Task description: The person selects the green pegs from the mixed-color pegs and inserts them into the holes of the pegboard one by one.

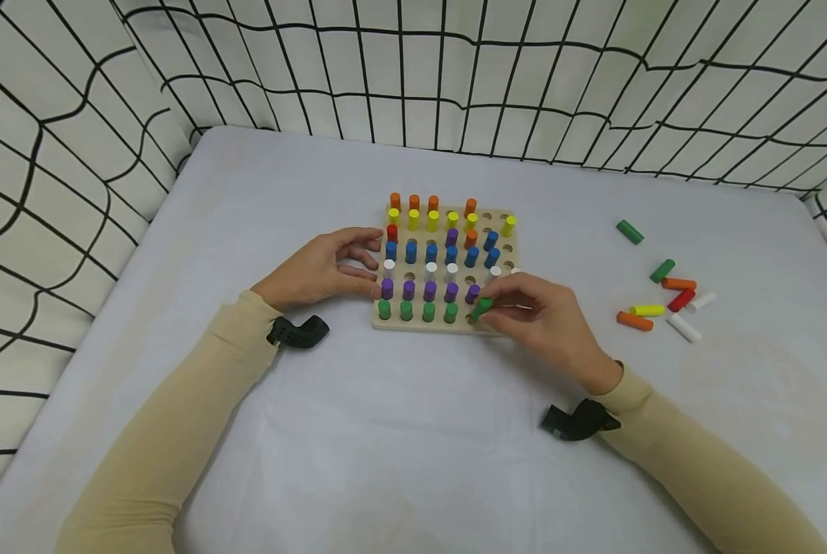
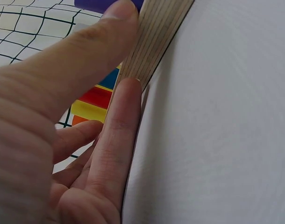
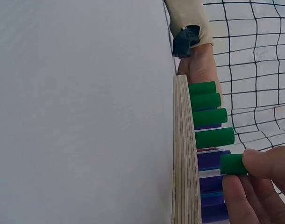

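Observation:
A wooden pegboard [image 1: 423, 327] lies on the table, with rows of colored pegs standing in its holes. My right hand [image 1: 541, 312] pinches a green peg [image 3: 231, 164] between thumb and fingers, over the front row and right of several upright green pegs [image 1: 429, 312]. In the right wrist view the held peg's lower end is above the board's top face. At the board's left side, my left hand [image 1: 326, 269] rests against the edge. The left wrist view shows its thumb by a purple peg [image 2: 91, 4] and another finger along the layered wood side [image 2: 149, 42].
Loose pegs lie on the table to the right: a green peg [image 1: 630, 231] farthest back, another green peg [image 1: 662, 270], a yellow peg [image 1: 647, 311], a red peg [image 1: 681, 300], plus orange and white ones. Black wire grid panels [image 1: 420, 69] stand behind and at the sides.

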`<state>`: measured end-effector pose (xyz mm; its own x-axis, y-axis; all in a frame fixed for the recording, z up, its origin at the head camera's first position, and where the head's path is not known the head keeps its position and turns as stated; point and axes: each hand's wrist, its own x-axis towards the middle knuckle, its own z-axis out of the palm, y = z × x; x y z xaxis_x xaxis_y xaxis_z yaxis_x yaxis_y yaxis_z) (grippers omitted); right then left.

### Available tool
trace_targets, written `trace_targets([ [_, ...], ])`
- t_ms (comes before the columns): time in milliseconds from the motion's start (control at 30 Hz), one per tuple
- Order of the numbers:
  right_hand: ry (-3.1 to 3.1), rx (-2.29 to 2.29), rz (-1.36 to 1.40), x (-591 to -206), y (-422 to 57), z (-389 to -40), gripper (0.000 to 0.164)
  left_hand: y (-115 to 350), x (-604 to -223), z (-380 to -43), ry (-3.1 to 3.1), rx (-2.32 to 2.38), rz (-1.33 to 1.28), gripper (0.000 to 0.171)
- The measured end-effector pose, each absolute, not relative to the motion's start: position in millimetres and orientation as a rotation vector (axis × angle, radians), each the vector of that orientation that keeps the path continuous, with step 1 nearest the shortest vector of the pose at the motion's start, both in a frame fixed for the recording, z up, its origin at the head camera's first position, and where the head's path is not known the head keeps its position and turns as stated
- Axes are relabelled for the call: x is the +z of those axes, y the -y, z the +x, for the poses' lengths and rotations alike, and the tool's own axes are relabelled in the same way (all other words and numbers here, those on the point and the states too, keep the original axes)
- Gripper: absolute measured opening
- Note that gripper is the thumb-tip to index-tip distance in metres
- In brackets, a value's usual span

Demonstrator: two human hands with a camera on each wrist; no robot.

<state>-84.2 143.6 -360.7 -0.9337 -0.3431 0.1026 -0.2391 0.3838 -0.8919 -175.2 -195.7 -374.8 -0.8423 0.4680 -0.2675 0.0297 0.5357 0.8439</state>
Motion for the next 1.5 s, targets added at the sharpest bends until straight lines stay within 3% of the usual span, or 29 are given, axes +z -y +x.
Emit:
trace_targets([
  [1500,-2.599,-1.522,-0.58,-371,-137,-81,0.031,195,-373,-175,-2.295,1.271,0.404,0.089],
])
